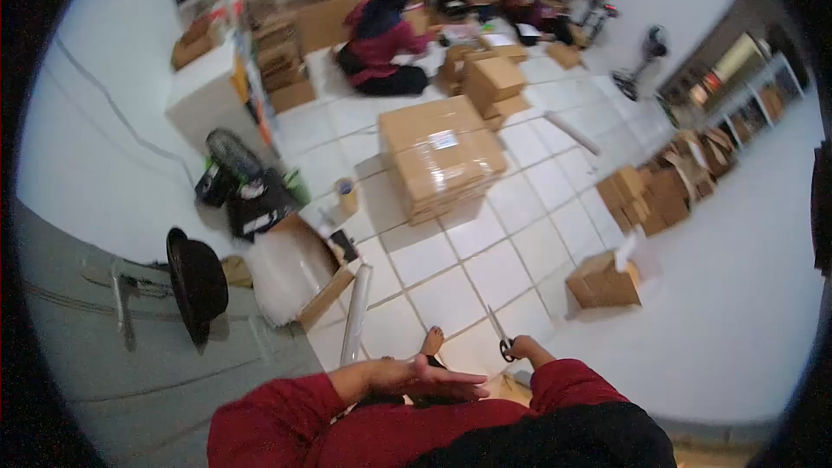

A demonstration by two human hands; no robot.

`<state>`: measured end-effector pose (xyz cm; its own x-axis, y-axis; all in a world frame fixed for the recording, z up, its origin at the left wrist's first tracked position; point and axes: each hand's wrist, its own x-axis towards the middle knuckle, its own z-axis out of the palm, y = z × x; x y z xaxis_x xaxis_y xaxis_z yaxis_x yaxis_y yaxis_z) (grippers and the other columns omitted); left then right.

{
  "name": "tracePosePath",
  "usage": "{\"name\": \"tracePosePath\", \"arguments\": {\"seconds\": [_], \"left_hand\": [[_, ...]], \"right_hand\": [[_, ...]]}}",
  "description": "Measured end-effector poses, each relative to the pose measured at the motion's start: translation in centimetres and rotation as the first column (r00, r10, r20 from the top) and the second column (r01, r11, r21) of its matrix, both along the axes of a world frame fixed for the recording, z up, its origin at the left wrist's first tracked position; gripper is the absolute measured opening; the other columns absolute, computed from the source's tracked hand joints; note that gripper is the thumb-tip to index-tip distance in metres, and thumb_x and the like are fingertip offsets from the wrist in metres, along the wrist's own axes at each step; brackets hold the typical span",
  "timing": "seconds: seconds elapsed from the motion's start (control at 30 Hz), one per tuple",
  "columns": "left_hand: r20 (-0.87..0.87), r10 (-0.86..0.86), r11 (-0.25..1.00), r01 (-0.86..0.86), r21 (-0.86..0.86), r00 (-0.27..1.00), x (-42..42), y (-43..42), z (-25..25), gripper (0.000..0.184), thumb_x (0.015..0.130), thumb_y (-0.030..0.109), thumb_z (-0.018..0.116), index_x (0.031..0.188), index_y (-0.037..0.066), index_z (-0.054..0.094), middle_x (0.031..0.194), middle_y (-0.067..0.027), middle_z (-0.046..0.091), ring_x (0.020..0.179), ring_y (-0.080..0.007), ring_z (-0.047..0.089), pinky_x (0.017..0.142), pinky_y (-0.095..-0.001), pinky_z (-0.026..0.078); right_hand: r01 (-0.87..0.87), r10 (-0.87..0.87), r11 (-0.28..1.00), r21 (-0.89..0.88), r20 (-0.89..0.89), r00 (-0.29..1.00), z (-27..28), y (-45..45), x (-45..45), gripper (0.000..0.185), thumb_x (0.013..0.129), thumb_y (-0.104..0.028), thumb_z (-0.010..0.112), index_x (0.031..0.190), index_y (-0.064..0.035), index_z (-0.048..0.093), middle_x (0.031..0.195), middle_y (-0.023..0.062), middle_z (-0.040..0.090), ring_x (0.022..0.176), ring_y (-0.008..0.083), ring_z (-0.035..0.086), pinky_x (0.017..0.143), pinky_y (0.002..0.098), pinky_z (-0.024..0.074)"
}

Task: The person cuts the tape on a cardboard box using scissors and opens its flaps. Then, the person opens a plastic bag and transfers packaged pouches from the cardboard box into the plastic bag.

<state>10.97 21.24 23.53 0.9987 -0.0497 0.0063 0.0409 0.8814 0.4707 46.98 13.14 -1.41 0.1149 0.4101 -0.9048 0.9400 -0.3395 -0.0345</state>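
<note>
Scissors (pixel 497 326): in front of the wearer, above the tiled floor (pixel 464 296), to the right of the bare foot (pixel 432 341). Long axis runs away from the body, leaning slightly left; tips point forward toward the large taped box (pixel 444 169), black handles at the near end. Whether the blades are fully together: cannot tell.

Right hand (pixel 526 347): fingers clamped on the scissors' handles, blades projecting beyond the grip. Individual finger positions too small to resolve.

Left hand (pixel 438 378): holds nothing visible; fingers extended, thumb apart from them, fingertips directed to the wearer's right. Held low in front of the torso, near the scissors but apart from them.

Surroundings: silvery roll (pixel 356 316) at left, long axis pointing away from the wearer, just beside a carton (pixel 326 296) with clear wrapping (pixel 284 273). Small brown box (pixel 604 282) on the floor at right. Large taped box farther forward, well apart from both hands. Two people (pixel 387 39) sit on the floor at the far end.
</note>
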Motion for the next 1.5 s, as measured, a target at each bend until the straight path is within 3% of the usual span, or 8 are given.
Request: {"name": "tracePosePath", "arguments": {"seconds": [0.1,0.23,0.4,0.8,0.83,1.03,1.3,1.5], "left_hand": [[0.107,-0.243,0.656,0.082,0.75,0.964,3.4,-0.1,6.7,0.053,0.089,0.043,0.027,0.121,0.002,0.039,0.122,-0.0144,0.041,0.113,-0.0197,0.038,0.094,-0.0321,0.027],[-0.4,-0.07,0.522,0.376,0.766,0.914,9.0,-5.5,4.0,0.057,0.084,0.046,0.04,0.125,0.007,0.032,0.121,-0.0107,0.04,0.112,-0.0232,0.038,0.091,-0.0383,0.031],[-0.385,0.059,0.951,0.065,0.301,0.921,16.4,-17.3,1.2,0.06,0.081,0.028,0.051,0.13,0.021,0.017,0.121,-0.008,0.036,0.102,-0.0271,0.046,0.073,-0.0447,0.044],[-0.242,-0.681,0.545,0.699,0.463,0.691,33.5,-50.1,5.7,0.033,0.078,0.003,0.033,0.111,0.004,0.042,0.091,-0.0074,0.05,0.09,-0.0169,0.048,0.074,-0.0303,0.044],[-0.246,-0.671,0.504,0.674,0.54,0.699,34.9,-52.3,5.2,0.032,0.079,0.004,0.034,0.109,0.003,0.044,0.09,-0.007,0.05,0.091,-0.0162,0.047,0.07,-0.0307,0.045],[-0.321,-0.829,0.211,0.788,0.578,0.458,42.9,-59.6,4.8,0.027,0.085,0.012,0.033,0.109,0.006,0.045,0.091,-0.0072,0.05,0.091,-0.0164,0.047,0.06,-0.0286,0.045],[-0.426,-0.821,0.053,0.794,0.606,0.38,60.4,-69.0,0.2,0.025,0.087,0.016,0.035,0.107,0.01,0.048,0.088,-0.0055,0.051,0.087,-0.0165,0.049,0.058,-0.027,0.043],[-0.291,-0.924,0.036,0.816,0.578,0.247,71.8,-81.0,4.7,0.026,0.089,0.02,0.037,0.109,0.006,0.047,0.09,-0.0044,0.052,0.089,-0.0136,0.049,0.062,-0.0267,0.044]], "right_hand": [[0.312,-0.293,0.873,0.375,-0.108,0.95,6.9,-6.4,0.1,0.045,0.063,-0.044,0.062,0.079,-0.0019,0.062,0.07,0.0134,0.06,0.063,0.0195,0.058,0.059,0.0304,0.0462],[0.963,-0.493,0.246,0.112,-0.841,0.224,18.8,-12.6,-7.1,0.036,0.073,-0.018,0.061,0.099,0.0054,0.05,0.073,0.0054,0.057,0.067,0.0133,0.053,0.063,0.0254,0.0431],[0.776,-0.304,0.354,0.523,-0.72,0.624,28.3,-22.7,-10.0,0.044,0.072,-0.031,0.06,0.105,-0.0042,0.052,0.082,0.0106,0.061,0.071,0.0204,0.058,0.065,0.0318,0.0451],[0.591,-0.059,0.374,0.715,-0.618,0.784,62.5,-64.0,-17.6,0.04,0.073,-0.008,0.047,0.112,-0.0186,0.046,0.103,0.0164,0.05,0.074,0.0217,0.049,0.06,0.0266,0.0362],[0.245,-0.019,0.272,0.93,-0.25,0.968,63.6,-65.4,-17.9,0.057,0.069,-0.007,0.045,0.117,-0.0378,0.044,0.092,0.0098,0.056,0.05,0.0115,0.049,0.037,0.0202,0.0316],[0.272,-0.133,0.317,0.909,-0.242,0.961,66.0,-71.8,-18.6,0.021,0.075,-0.009,0.044,0.071,0.0104,0.05,0.071,0.0168,0.051,0.059,0.0261,0.053,0.051,0.0325,0.0477],[0.322,-0.038,-0.264,0.909,-0.343,0.938,67.0,-83.1,-8.3,0.031,0.084,-0.018,0.043,0.111,-0.004,0.042,0.095,0.0121,0.051,0.079,0.0241,0.053,0.065,0.0357,0.0468],[0.135,-0.42,-0.892,0.432,-0.901,0.112,53.0,-90.7,11.8,0.021,0.08,-0.007,0.049,0.1,-0.0002,0.05,0.087,0.0061,0.053,0.073,0.0135,0.052,0.064,0.0262,0.0433]]}}
